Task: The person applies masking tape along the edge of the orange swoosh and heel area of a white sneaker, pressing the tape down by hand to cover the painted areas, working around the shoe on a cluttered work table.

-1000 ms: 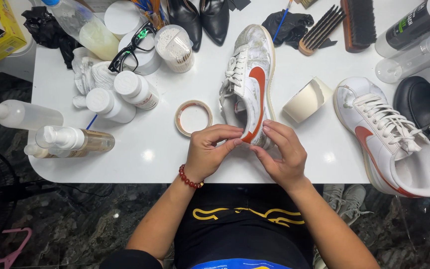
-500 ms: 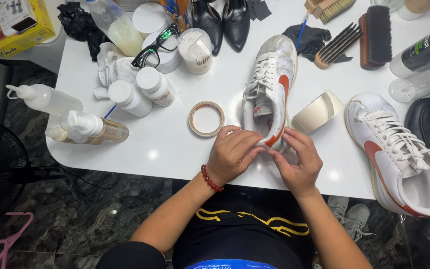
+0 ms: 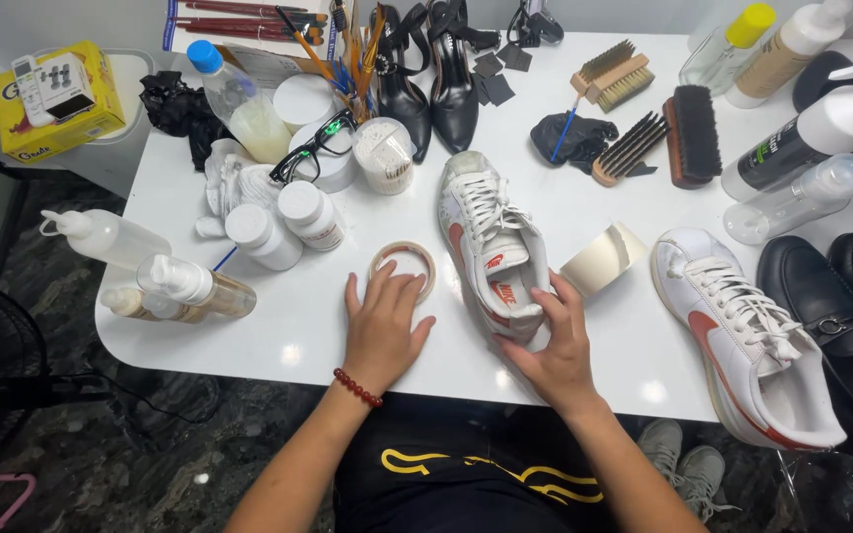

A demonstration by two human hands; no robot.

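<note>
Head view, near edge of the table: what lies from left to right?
Clear squeeze bottles → left hand on tape roll → white sneaker held by right hand → second white sneaker → black loafers.

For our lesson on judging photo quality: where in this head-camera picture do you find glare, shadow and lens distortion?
Head view: small glare spots on the glossy white table near its front edge; soft shadows under the left hand and right hand; table edges bow outward, a wide-lens effect; the sneaker and tape roll look sharp, with no visible motion blur.
</note>
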